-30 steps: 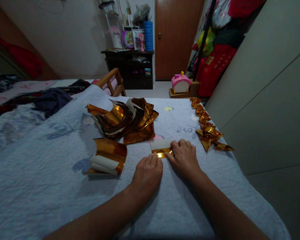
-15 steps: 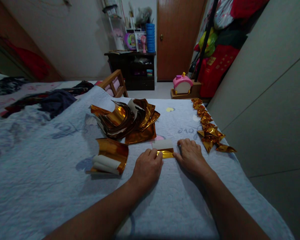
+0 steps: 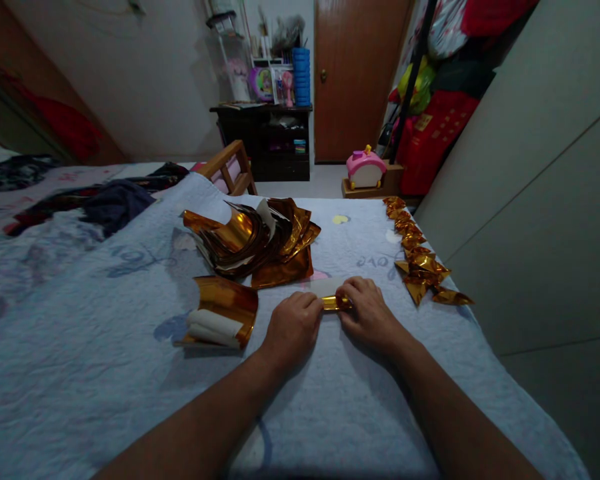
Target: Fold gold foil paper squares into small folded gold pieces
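A small gold foil sheet (image 3: 333, 301) with a white back lies partly folded on the pale blue quilt (image 3: 105, 373). My left hand (image 3: 294, 328) pinches its left end with curled fingers. My right hand (image 3: 367, 312) pinches its right end, fingers closed over the fold. The two hands nearly touch, and only a short gold strip and a white flap behind it show between them.
A heap of loose gold foil sheets (image 3: 253, 241) lies just beyond the hands. A curled gold sheet (image 3: 223, 311) sits to the left. Several folded gold pieces (image 3: 419, 257) run in a row along the bed's right edge, beside a cupboard wall (image 3: 530, 200). Dark clothes (image 3: 105, 200) lie far left.
Both hands have closed in toward each other over the sheet. The gold strip showing between them is shorter and the white flap is mostly covered.
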A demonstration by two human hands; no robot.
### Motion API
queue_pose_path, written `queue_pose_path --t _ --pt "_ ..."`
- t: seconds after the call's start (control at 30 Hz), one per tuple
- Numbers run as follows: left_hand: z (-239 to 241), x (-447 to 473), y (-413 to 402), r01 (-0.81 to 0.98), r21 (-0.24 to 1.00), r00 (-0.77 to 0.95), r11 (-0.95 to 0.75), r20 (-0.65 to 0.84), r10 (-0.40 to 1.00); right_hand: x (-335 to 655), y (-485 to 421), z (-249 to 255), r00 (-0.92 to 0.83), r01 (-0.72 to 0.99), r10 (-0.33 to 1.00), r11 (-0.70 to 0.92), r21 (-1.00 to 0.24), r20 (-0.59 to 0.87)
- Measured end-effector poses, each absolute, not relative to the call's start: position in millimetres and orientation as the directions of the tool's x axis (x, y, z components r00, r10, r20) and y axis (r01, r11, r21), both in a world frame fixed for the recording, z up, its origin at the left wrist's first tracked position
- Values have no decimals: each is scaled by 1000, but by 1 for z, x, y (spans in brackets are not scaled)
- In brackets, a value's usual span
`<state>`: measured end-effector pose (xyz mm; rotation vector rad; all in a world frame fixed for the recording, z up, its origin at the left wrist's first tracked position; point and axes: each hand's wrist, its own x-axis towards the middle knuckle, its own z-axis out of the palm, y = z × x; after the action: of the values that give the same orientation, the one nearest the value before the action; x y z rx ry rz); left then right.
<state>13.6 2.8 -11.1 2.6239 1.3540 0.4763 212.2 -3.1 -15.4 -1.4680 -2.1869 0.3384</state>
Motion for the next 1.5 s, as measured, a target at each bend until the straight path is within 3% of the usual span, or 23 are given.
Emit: queue_pose_path --t 0.67,0.97,1.17,1.5 --pt "-10 13 13 773 349 435 -530 318 843 209 5 -18 -285 711 874 469 -525 395" --pt "-9 17 16 743 387 414 -546 375 829 202 -4 -7 -297 791 811 505 -346 505" --pt "-16 19 19 665 435 463 -607 397 792 199 -4 -10 -308 843 841 458 -281 446" --pt "-11 15 16 622 422 610 -660 268 746 199 -5 -12 -424 780 868 495 -382 258"
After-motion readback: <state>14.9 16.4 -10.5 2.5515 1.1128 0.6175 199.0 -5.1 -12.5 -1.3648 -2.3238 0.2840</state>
